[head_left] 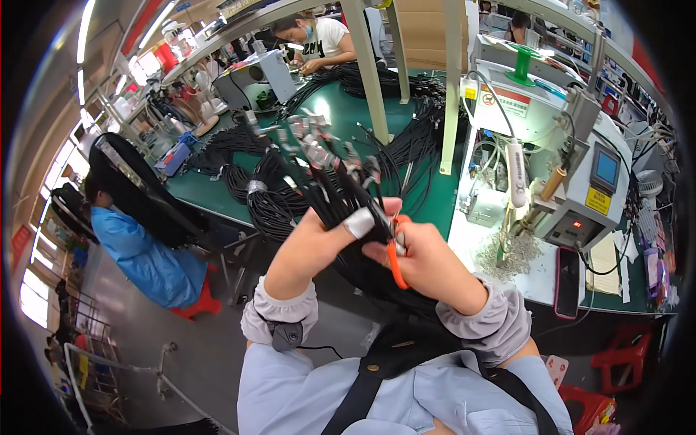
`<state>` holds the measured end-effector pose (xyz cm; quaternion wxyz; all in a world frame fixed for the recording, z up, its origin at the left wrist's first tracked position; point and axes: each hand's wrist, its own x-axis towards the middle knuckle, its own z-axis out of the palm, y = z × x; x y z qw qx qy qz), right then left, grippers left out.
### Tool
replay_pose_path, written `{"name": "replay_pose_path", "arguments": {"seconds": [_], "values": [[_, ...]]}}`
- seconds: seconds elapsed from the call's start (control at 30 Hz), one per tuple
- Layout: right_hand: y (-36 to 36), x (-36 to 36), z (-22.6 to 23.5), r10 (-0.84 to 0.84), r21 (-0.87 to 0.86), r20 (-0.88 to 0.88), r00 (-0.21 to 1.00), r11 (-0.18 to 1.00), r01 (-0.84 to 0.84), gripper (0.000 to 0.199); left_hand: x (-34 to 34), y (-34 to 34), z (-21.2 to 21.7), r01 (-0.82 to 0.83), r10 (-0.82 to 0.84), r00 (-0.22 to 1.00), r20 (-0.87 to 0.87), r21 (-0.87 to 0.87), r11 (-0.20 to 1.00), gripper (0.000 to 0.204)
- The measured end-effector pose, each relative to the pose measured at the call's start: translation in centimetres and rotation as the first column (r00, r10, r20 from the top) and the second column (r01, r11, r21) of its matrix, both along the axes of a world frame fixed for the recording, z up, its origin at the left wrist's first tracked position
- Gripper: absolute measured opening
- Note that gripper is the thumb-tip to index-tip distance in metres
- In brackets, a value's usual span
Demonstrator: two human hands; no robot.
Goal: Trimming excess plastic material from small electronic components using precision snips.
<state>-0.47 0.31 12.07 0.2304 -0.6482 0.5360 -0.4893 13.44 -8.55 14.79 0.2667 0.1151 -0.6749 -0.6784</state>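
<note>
My left hand (308,246) is closed around a thick bundle of black cables (333,192) in front of my chest. A silver wrap covers its thumb. Small metal connectors (319,145) fan out at the bundle's upper end, smeared by motion, and its lower end hangs toward my lap. My right hand (431,254), right against the bundle, grips orange-handled scissors (395,262). Their blades are hidden among my fingers and the cables, so I cannot make out whether they touch a cable.
The green bench (330,101) carries several tied cable bundles (272,199). At right stand a machine with a small screen (607,170), a heap of metal bits (507,254) and a phone (567,283). Co-workers sit left (141,239) and across the bench (330,43).
</note>
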Motion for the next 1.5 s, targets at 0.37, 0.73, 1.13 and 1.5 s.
{"name": "replay_pose_path", "arguments": {"seconds": [0.37, 0.73, 1.13, 1.5], "values": [[6.6, -0.9, -1.1, 0.139, 0.018, 0.643, 0.754, 0.980, -0.196, 0.015, 12.4, -0.9, -0.1, -0.801, 0.791, 0.598, -0.130, -0.115, 0.587, 0.038], [6.3, -0.7, -4.9, -0.123, 0.068, 0.217, 0.968, 0.992, 0.111, 0.016, -2.8, 6.3, -4.7, -0.105, 0.103, 0.994, 0.025, 0.076, 0.992, 0.018], [7.4, -2.4, -4.6, -0.072, 0.031, 0.547, 0.834, 0.997, 0.065, 0.018, -2.3, 3.7, -4.3, -0.155, 0.152, 0.984, -0.090, -0.028, 0.988, 0.033], [7.8, -3.8, -7.5, -0.218, 0.259, 0.251, 0.943, 0.954, 0.151, 0.013, -7.2, 6.2, -7.6, 0.018, -0.008, 0.996, -0.083, 0.117, 0.993, 0.025]]}}
